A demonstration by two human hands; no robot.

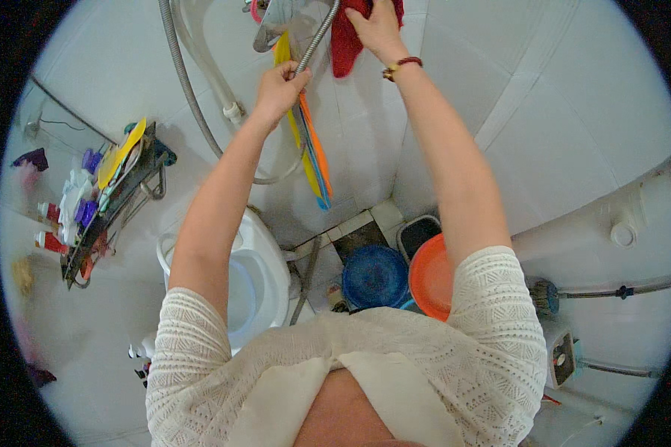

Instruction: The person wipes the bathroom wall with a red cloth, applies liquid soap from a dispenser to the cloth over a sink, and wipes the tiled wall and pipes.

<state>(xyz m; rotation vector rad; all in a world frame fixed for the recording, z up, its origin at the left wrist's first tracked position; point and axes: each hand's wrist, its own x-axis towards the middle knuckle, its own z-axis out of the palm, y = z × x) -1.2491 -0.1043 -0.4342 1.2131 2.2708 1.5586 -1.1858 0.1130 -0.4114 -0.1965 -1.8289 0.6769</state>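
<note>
My left hand (282, 88), at the upper middle, has its fingers closed on a flexible metal shower hose (317, 40) beside hanging yellow, blue and orange strips (313, 151); whether it also grips the strips I cannot tell. My right hand (376, 31), wearing a beaded bracelet, is at a dark red cloth (345, 50) near the top edge of the view. Its fingertips lie against the cloth, and whether they grip it is not clear. A grey metal shelf (271, 28) shows in part to the left of the cloth.
A white toilet (268, 251) stands below on the left. On the floor are a blue basin (374, 276), an orange basin (431, 274) and a dark bin (419, 232). A cluttered shelf (120, 193) juts from the left wall; a grey hose (179, 72) hangs near my left arm.
</note>
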